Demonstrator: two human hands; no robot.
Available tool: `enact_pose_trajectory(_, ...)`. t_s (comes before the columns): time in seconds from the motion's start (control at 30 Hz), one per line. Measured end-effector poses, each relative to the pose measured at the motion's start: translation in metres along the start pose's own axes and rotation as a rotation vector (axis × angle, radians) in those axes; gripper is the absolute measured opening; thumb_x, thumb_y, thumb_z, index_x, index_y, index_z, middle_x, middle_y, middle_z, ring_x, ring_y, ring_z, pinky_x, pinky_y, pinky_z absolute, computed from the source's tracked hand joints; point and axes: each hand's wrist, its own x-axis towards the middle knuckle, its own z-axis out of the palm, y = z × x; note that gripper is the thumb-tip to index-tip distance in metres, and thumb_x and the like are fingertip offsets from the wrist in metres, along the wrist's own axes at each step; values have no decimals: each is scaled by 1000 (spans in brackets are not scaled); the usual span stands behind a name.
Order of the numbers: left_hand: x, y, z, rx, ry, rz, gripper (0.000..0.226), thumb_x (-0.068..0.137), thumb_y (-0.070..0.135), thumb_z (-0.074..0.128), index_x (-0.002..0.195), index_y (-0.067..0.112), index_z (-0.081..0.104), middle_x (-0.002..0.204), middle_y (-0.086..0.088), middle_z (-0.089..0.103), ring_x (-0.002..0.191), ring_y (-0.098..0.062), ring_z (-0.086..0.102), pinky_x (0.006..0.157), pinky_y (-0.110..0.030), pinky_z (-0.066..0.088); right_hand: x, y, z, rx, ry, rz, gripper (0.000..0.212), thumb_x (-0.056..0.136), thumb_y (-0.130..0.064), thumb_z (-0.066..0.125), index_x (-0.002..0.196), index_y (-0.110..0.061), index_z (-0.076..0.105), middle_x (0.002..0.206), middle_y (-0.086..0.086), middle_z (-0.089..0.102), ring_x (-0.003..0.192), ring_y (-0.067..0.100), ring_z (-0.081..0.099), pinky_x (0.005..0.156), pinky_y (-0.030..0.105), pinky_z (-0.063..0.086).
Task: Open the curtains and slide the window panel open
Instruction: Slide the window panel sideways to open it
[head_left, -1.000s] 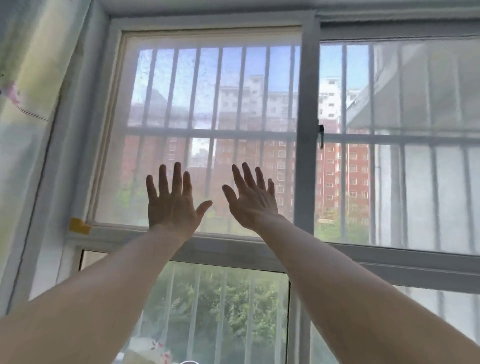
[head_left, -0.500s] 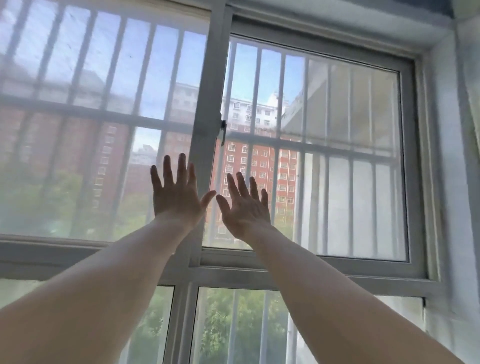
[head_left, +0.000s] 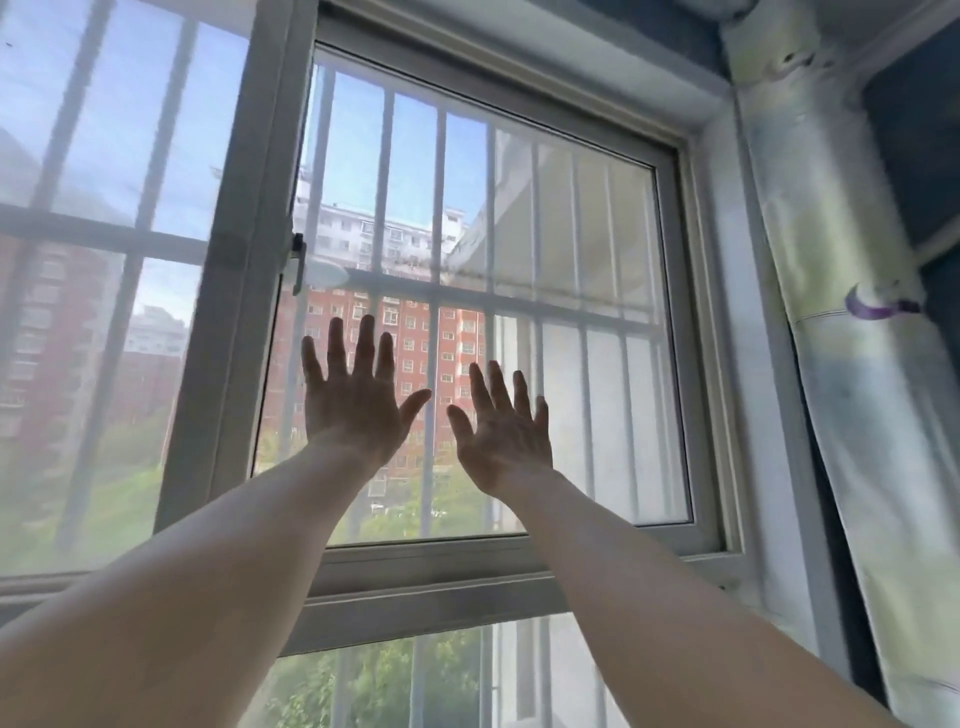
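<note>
The right-hand sliding window panel (head_left: 670, 322) fills the middle of the view, grey-framed, with a dark latch (head_left: 297, 270) on its left stile. My left hand (head_left: 356, 395) and my right hand (head_left: 501, 431) are both raised in front of its glass, palms forward, fingers spread, holding nothing. I cannot tell whether they touch the pane. The pale curtain (head_left: 852, 364) hangs gathered at the far right, drawn off the window, with a purple tie (head_left: 878, 306) around it.
To the left is the other panel (head_left: 104, 260), hazy behind a mesh screen. Vertical and horizontal security bars (head_left: 439, 291) run outside the glass. A fixed lower pane (head_left: 415, 680) lies under the sill rail. Beyond are red-brick buildings and trees.
The view has swung right, from the screened left panel to the right panel and the curtain beside it. Both hands moved along with it, still raised and spread.
</note>
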Motion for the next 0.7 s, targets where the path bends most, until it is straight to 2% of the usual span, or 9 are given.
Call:
enact_pose_trajectory(0.4, 32, 139, 60, -63, 28, 93, 82, 88, 70, 3, 153, 22, -8, 160, -7, -17, 146, -35, -17, 117, -56, -2, 30, 161, 20, -42, 40, 94, 63, 99, -53, 12, 152, -30, -11, 161, -4, -16, 147, 23, -16, 118, 49, -6)
enact_pose_trajectory(0.7, 97, 329, 111, -100, 40, 188, 73, 92, 64, 11, 152, 28, -10, 160, -2, -19, 146, -33, -18, 117, -59, -4, 95, 344, 50, 26, 111, 133, 63, 99, -51, 16, 153, -30, -10, 162, -1, -15, 148, 27, -13, 118, 52, -2)
